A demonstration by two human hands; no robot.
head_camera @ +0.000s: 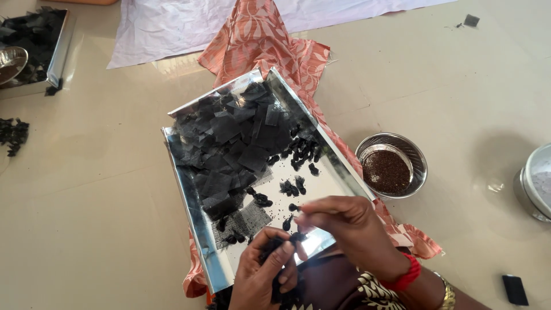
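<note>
Down at the near edge of the steel tray (198, 227), the left hand (265, 278) curls its grip around a bunch of black mesh pieces (279, 252), while the right hand (343, 221) pinches the bunch's top tight between fingertips. More black mesh squares (229, 138) and small tied bundles (301, 150) lie in the tray, and a steel bowl of dark seeds (391, 165) sits just beside it on the floor (97, 189).

Both hands work over a shiny steel tray (189, 189) heaped with black mesh squares (229, 138); the left hand (265, 277) pinches a black piece (274, 248), the right hand (344, 224) pinches another above it, beside a steel bowl of dark seeds (391, 165).
</note>
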